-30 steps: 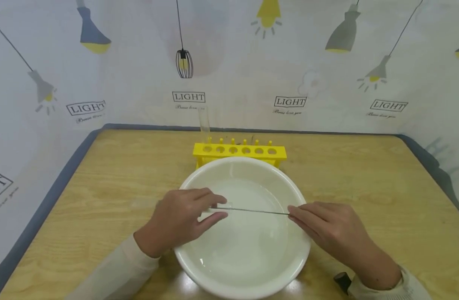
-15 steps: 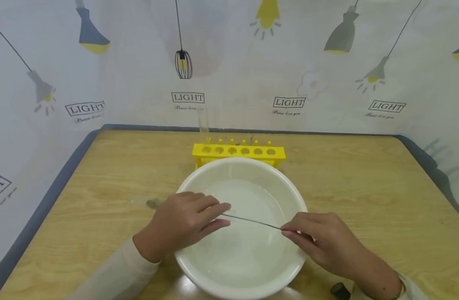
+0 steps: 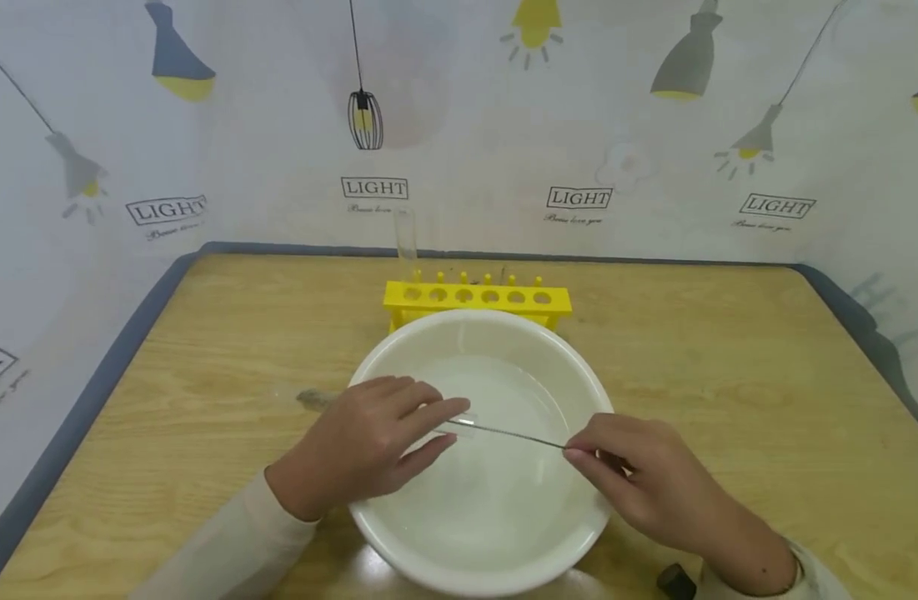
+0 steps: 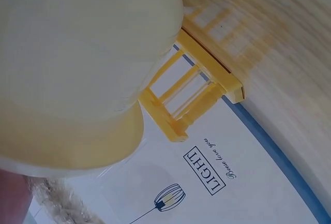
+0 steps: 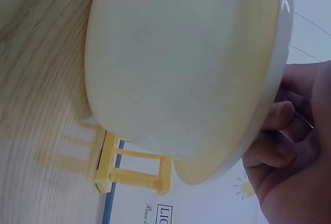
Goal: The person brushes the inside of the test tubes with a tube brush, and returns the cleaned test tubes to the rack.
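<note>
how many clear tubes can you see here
2: one clear tube at the left end of the yellow rack, another clear tube in the left hand. Others may be hidden behind the basin.

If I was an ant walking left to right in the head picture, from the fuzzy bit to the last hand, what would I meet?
Fuzzy bristles → left hand → clear tube's end → bare thin wire → right hand.

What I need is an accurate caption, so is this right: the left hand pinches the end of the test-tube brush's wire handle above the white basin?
Wrong hand: in the head view, the right hand pinches the end of the test-tube brush's wire handle above the white basin.
</note>
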{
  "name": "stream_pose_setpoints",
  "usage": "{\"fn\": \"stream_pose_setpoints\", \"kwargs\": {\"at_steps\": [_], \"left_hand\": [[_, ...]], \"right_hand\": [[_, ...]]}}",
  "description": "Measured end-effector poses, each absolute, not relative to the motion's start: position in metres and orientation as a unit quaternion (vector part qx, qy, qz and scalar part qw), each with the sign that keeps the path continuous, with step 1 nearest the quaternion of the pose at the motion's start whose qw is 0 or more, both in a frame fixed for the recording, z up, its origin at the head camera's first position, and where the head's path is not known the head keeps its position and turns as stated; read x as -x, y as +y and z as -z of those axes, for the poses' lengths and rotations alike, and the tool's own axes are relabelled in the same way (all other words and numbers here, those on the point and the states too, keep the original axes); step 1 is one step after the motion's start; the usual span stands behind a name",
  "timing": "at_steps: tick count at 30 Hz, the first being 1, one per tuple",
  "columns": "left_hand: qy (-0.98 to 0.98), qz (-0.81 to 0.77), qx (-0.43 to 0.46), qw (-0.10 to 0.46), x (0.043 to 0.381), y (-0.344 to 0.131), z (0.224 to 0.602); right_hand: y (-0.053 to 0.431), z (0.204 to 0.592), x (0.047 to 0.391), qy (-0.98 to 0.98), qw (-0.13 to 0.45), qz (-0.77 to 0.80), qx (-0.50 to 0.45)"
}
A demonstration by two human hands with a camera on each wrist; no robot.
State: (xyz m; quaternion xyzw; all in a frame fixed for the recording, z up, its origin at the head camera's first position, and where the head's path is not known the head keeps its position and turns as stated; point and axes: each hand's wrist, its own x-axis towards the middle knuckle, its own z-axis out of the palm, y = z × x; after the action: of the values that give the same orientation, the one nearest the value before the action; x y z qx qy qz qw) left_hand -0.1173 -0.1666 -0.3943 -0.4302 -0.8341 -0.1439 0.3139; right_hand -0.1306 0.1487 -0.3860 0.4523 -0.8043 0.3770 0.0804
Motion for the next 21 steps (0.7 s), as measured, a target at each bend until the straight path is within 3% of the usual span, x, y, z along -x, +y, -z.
{"fn": "stream_pose_setpoints", "kwargs": {"at_steps": [13,21], "left_hand": [[-0.868,0.128,0.354,0.324,0.118,-0.164,0.393],[-0.863,0.135,0.357,0.330,0.117,-0.166,0.392]], "right_hand": [[0.152,0.382,0.130,-0.820,0.085,-0.401,-0.400],[0.156,0.375,0.129,-0.781,-0.088,-0.516,-0.341]]}}
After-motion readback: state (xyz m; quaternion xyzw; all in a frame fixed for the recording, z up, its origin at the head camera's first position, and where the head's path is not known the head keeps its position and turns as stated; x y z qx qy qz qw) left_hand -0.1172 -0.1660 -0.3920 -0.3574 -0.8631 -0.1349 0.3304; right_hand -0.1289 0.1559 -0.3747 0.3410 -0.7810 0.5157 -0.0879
